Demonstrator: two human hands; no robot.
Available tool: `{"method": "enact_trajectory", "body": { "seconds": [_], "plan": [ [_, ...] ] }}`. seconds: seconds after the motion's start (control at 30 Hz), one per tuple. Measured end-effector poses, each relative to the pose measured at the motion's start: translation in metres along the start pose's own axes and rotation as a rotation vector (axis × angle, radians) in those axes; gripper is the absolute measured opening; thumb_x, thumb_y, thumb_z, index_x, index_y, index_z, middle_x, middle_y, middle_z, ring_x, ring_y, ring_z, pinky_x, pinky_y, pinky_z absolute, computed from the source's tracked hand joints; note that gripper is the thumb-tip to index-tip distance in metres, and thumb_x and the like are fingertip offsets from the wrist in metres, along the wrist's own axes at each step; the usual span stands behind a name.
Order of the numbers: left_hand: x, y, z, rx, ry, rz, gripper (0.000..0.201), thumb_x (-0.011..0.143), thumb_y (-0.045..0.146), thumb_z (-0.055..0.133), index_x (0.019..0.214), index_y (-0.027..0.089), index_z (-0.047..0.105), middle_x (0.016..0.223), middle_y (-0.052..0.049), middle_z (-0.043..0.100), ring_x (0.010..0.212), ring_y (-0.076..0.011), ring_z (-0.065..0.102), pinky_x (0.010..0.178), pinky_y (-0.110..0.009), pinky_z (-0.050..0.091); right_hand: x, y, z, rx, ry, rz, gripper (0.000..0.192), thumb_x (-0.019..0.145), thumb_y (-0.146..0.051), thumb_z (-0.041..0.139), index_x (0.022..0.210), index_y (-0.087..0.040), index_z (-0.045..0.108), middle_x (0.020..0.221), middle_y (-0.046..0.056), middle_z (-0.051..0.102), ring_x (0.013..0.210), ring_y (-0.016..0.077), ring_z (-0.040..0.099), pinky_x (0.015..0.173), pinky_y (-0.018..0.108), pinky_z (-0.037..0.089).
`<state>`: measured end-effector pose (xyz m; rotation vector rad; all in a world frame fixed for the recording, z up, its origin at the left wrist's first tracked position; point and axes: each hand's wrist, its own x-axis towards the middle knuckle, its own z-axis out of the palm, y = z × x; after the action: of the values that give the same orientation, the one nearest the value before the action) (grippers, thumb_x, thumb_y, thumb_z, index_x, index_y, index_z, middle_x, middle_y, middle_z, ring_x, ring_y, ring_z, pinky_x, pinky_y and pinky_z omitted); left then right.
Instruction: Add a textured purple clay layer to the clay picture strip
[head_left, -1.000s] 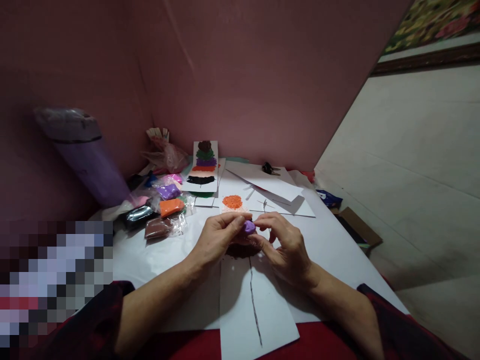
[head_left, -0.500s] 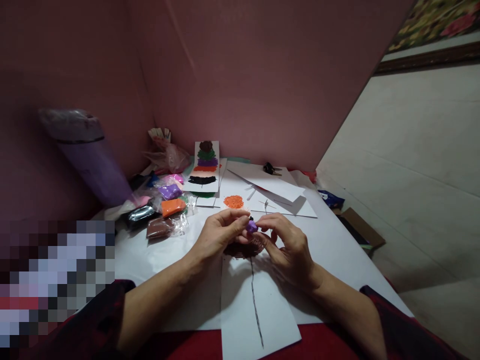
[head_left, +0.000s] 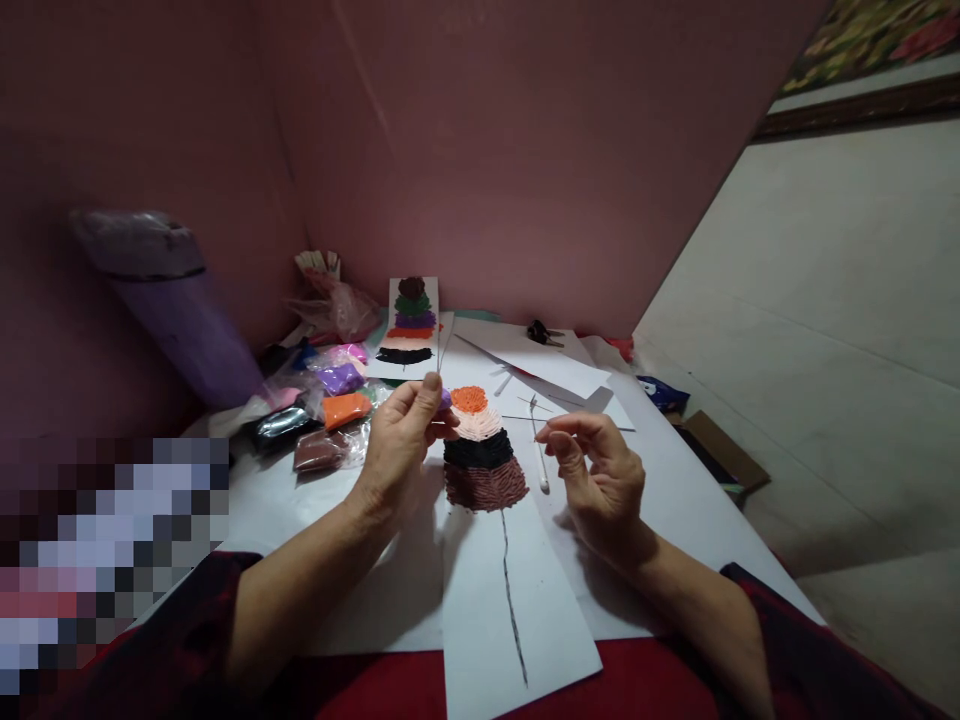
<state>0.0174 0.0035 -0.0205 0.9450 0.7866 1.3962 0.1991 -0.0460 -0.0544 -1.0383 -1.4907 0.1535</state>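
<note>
My left hand [head_left: 401, 440] is closed, pinching a small lump of purple clay [head_left: 445, 399] that mostly hides behind the fingers. To the right, my right hand [head_left: 604, 480] hovers with thumb and fingertips pressed together; whatever they hold, if anything, is too small to make out. Between the hands lies a white paper strip [head_left: 547, 610] bearing textured clay bands: orange [head_left: 469, 399], pale peach [head_left: 480, 425], black [head_left: 480, 449] and brown [head_left: 487, 485]. A dark line [head_left: 511, 600] runs down the paper below them. Beside the bands rests a thin white-handled tool [head_left: 544, 475], near my right fingertips.
Bagged clay in several colours, including orange [head_left: 346, 409] and brown [head_left: 320, 450], lies left. A card with coloured bands [head_left: 409, 330] leans at the back. Behind are white sheets [head_left: 532, 365] and keys [head_left: 541, 333]. A tall purple bag-like object [head_left: 184, 320] stands far left.
My hands have moved apart, the left one carrying the purple clay left and up. The clay bands on the strip, covered before, are now visible, as is the white-handled tool.
</note>
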Motion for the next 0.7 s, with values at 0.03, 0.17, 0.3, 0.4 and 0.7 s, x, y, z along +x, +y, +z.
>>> {"method": "enact_trajectory", "body": {
  "seconds": [0.03, 0.17, 0.3, 0.4, 0.7],
  "plan": [
    [0.0003, 0.001, 0.0002, -0.019, -0.013, -0.024, 0.028, 0.078, 0.039, 0.068, 0.074, 0.014, 0.057, 0.068, -0.001, 0.061, 0.058, -0.0108, 0.056, 0.057, -0.024, 0.045, -0.0004, 0.0004, 0.0, 0.008, 0.004, 0.009, 0.005, 0.091, -0.023, 0.056, 0.093, -0.02, 0.06, 0.083, 0.004, 0.065, 0.068, 0.0148, 0.059, 0.056, 0.028, 0.048],
    [-0.0001, 0.0035, 0.0013, -0.054, -0.004, -0.069, 0.01, 0.077, 0.018, 0.059, 0.085, 0.011, 0.06, 0.072, -0.004, 0.063, 0.059, -0.012, 0.058, 0.058, -0.025, 0.046, -0.0009, -0.0001, -0.0008, 0.058, -0.004, 0.02, 0.011, 0.095, -0.025, 0.051, 0.094, -0.02, 0.06, 0.082, 0.003, 0.065, 0.066, 0.0135, 0.057, 0.052, 0.026, 0.045],
    [0.0005, 0.0067, 0.0008, -0.093, 0.053, -0.01, 0.017, 0.08, 0.024, 0.055, 0.077, 0.009, 0.062, 0.06, 0.001, 0.051, 0.051, -0.0082, 0.048, 0.049, -0.02, 0.04, -0.0002, -0.0011, -0.0014, 0.124, -0.009, 0.033, 0.016, 0.097, -0.026, 0.045, 0.096, -0.019, 0.06, 0.081, 0.003, 0.065, 0.063, 0.0119, 0.055, 0.048, 0.024, 0.044],
    [0.0001, 0.0089, 0.0008, -0.047, 0.034, -0.041, 0.014, 0.08, 0.026, 0.062, 0.077, 0.012, 0.059, 0.05, 0.008, 0.036, 0.039, -0.0036, 0.03, 0.038, -0.016, 0.023, 0.0002, -0.0007, -0.0014, 0.155, -0.016, 0.035, 0.018, 0.098, -0.026, 0.044, 0.097, -0.019, 0.06, 0.081, 0.003, 0.064, 0.063, 0.0115, 0.054, 0.047, 0.023, 0.043],
    [-0.0041, 0.0057, 0.0014, 0.043, 0.018, -0.041, 0.032, 0.067, 0.037, 0.078, 0.077, 0.011, 0.061, 0.051, 0.006, 0.045, 0.038, -0.0028, 0.033, 0.036, -0.016, 0.022, 0.0012, -0.0003, -0.0017, 0.143, -0.033, -0.012, 0.022, 0.099, -0.025, 0.043, 0.093, -0.019, 0.063, 0.081, 0.003, 0.063, 0.066, 0.0121, 0.055, 0.054, 0.026, 0.044]
  ]
}}
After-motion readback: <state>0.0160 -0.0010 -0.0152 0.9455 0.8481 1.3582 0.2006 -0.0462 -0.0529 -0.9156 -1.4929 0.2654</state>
